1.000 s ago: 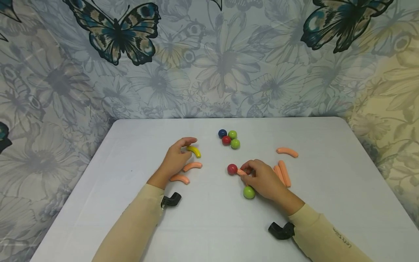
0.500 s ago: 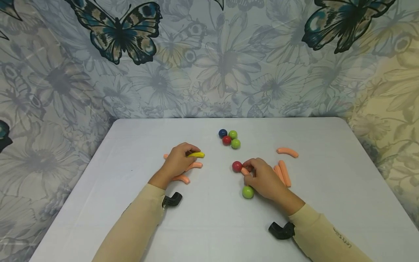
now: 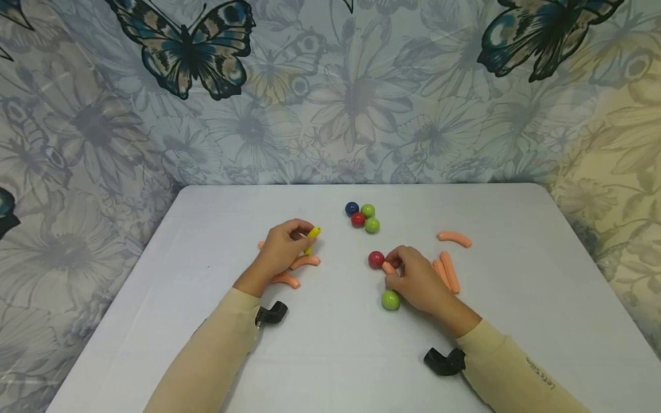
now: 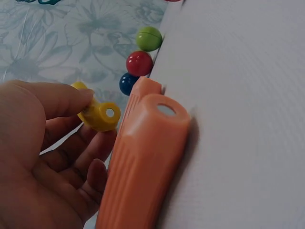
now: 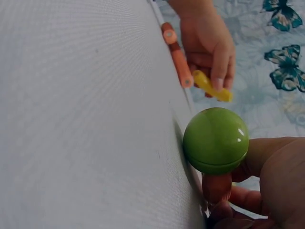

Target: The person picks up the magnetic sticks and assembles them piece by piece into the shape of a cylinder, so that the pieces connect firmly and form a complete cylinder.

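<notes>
My left hand [image 3: 281,248] pinches a yellow curved magnetic rod [image 3: 314,232] between thumb and fingers, lifted over the white table. A round metal spot shows on its end [image 4: 109,112] in the left wrist view. Beneath and beside that hand lie orange curved rods [image 3: 306,261]. My right hand [image 3: 417,276] pinches an orange magnetic rod [image 3: 388,268], mostly hidden by the fingers. A red ball [image 3: 376,260] touches its far end. Close to the hand's near side is a green ball [image 3: 391,300]; in the right wrist view the green ball [image 5: 216,140] sits against an orange rod [image 5: 217,187].
At the back of the white table [image 3: 330,355] a blue ball [image 3: 352,209], a red ball [image 3: 358,219] and two green balls [image 3: 372,225] sit in a cluster. Right of my right hand lie two straight orange rods [image 3: 450,272] and a curved one [image 3: 454,238].
My left hand has taken up the yellow rod and turned it more upright. The right hand has shifted slightly back, and the red ball has moved a little right and away from me with the orange rod.
</notes>
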